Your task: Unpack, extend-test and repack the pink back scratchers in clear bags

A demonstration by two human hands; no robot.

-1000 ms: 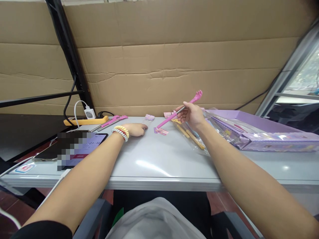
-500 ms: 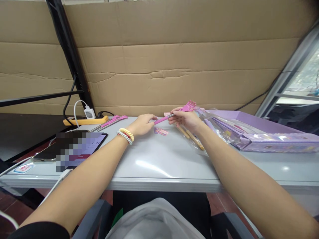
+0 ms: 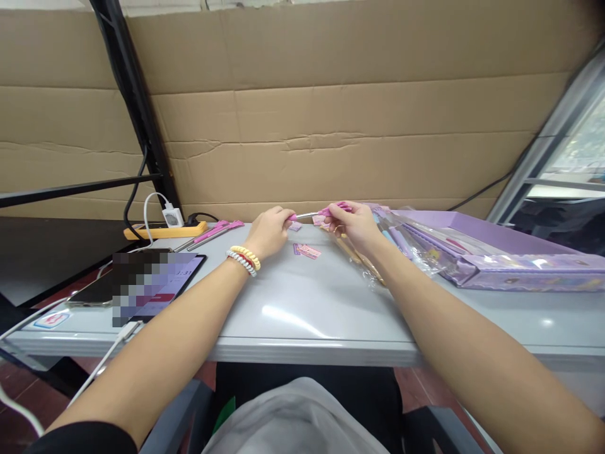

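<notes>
Both hands grip one pink telescopic back scratcher [image 3: 309, 215] a little above the grey table [image 3: 293, 296]. My left hand [image 3: 268, 230], with bead bracelets on its wrist, is closed on the pink handle end. My right hand [image 3: 353, 222] is closed round the claw end, most of which its fingers hide. A short silver rod shows between the two hands. A small pink label [image 3: 307, 251] lies on the table just below them.
Two more pink scratchers [image 3: 213, 231] lie at the back left by a yellow power strip [image 3: 163, 231]. A tablet [image 3: 151, 284] and phone sit at the left. A clear bag with wooden sticks [image 3: 363, 265] and a purple box [image 3: 486, 252] lie at the right. Cardboard lines the back.
My left hand left the table and took the handle end. My right hand lowered the scratcher from its raised tilt to level, and the hands now hold it between them.
</notes>
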